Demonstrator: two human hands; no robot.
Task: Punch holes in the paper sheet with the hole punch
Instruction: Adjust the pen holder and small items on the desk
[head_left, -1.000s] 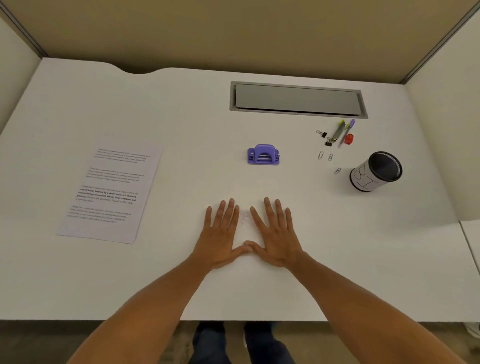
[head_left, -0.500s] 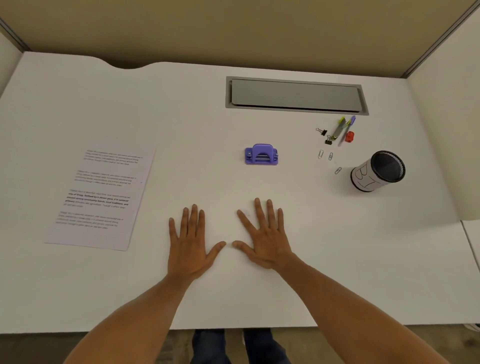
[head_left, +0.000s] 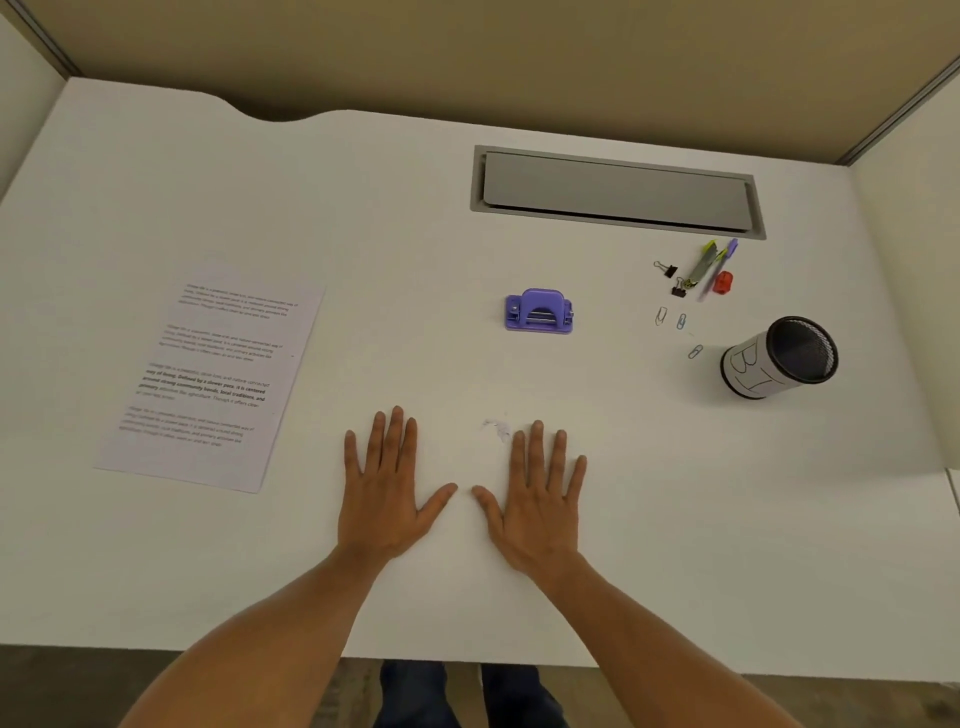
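Note:
A printed paper sheet (head_left: 213, 376) lies flat on the white desk (head_left: 675, 519) at the left. The purple hole punch (head_left: 538, 312) stands near the desk's middle, apart from the sheet. My left hand (head_left: 387, 493) and my right hand (head_left: 537, 499) rest palm-down on the desk, side by side, nearer to me than the punch. Both hands are flat with fingers spread and hold nothing. The thumbs point at each other with a small gap between them.
A grey cable tray lid (head_left: 615, 192) is set into the desk at the back. At the right lie binder clips (head_left: 667, 270), pens (head_left: 709, 265), a red sharpener (head_left: 722, 282), paper clips (head_left: 670, 317) and a black mesh pen cup (head_left: 782, 358) on its side. Partition walls enclose the desk.
My hands have drawn apart on the desk, the left one sliding left. They touched at the thumbs a second ago; now a small gap separates them.

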